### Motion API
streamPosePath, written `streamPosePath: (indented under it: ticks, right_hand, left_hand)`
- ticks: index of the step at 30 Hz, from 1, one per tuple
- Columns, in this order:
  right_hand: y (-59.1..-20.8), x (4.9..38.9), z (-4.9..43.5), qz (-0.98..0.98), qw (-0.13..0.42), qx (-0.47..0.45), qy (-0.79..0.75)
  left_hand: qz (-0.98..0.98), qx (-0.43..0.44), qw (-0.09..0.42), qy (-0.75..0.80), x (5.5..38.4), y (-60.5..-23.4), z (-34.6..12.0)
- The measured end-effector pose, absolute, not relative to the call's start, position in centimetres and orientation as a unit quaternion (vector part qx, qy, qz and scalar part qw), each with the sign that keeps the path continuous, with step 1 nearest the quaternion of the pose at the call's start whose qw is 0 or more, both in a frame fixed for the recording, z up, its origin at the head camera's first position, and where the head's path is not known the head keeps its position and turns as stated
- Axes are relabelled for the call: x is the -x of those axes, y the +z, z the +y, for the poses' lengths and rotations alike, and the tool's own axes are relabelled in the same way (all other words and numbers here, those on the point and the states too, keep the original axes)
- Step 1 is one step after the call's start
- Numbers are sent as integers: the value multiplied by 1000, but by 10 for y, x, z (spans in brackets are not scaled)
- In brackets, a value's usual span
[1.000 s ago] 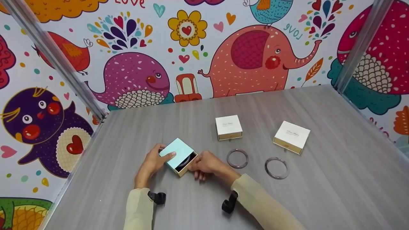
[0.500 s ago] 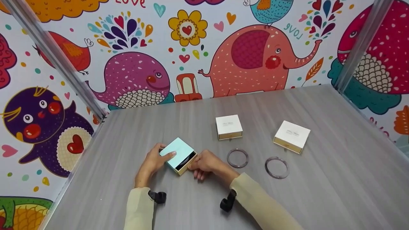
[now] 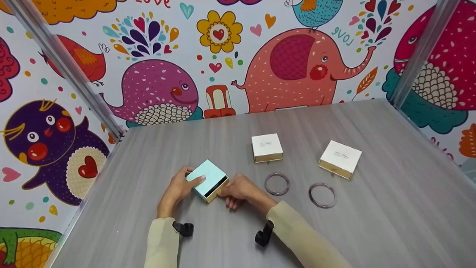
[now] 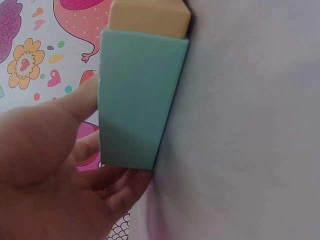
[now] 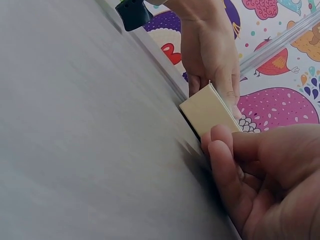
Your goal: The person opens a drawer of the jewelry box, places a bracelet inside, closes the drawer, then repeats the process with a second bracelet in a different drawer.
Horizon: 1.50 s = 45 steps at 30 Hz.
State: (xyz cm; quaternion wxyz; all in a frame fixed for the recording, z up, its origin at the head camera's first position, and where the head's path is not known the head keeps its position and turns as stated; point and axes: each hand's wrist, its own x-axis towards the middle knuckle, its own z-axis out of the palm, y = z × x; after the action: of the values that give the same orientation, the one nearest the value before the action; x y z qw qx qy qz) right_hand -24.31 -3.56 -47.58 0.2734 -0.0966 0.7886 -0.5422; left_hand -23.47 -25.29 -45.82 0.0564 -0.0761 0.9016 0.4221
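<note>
A light-blue sliding gift box (image 3: 206,175) lies on the table left of centre, its cream drawer (image 5: 207,110) slightly out. Only a narrow strip of black lining shows in the opening; the inside is otherwise hidden. My left hand (image 3: 177,191) grips the blue sleeve, thumb on top and fingers round the far side. With curled fingers my right hand (image 3: 241,190) holds the drawer's front edge, fingertips right at the cream face. In the left wrist view the drawer (image 4: 147,19) sticks out past the sleeve (image 4: 137,100).
Two white gift boxes with gold sides, one nearer (image 3: 267,145) and one farther right (image 3: 340,155), stand behind two translucent purplish bangles, the left bangle (image 3: 277,194) and the right bangle (image 3: 322,206). A cartoon-printed wall (image 3: 223,70) bounds the table's back.
The drawer has slid farther into the blue sleeve, pushed by my right hand. A dark ring visible inside earlier is now covered. My left hand has kept its grip.
</note>
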Motion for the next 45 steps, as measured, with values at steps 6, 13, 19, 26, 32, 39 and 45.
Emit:
streamPosePath:
  ticks: [6,13,19,26,32,39,45]
  right_hand:
    - [-476,243,-38,790,270,91,-544]
    - [-476,244,-41,796,267,84,-537]
    - [-477,244,-42,794,264,79,-543]
    - [-477,246,-45,786,268,69,-553]
    - [-477,247,-45,783,270,65,-557]
    - [-477,246,-47,785,266,58,-557]
    - [-477,246,-48,784,265,54,-559]
  left_hand:
    - [904,81,61,416,233,-459,-254]
    - [906,80,60,411,233,-459,-255]
    - [904,81,58,416,233,-459,-253]
    - [905,77,53,416,235,-458,-253]
    - [902,76,53,422,234,-459,-253]
    - [901,77,55,423,234,-458,-253]
    - [901,81,58,422,234,-457,-253]
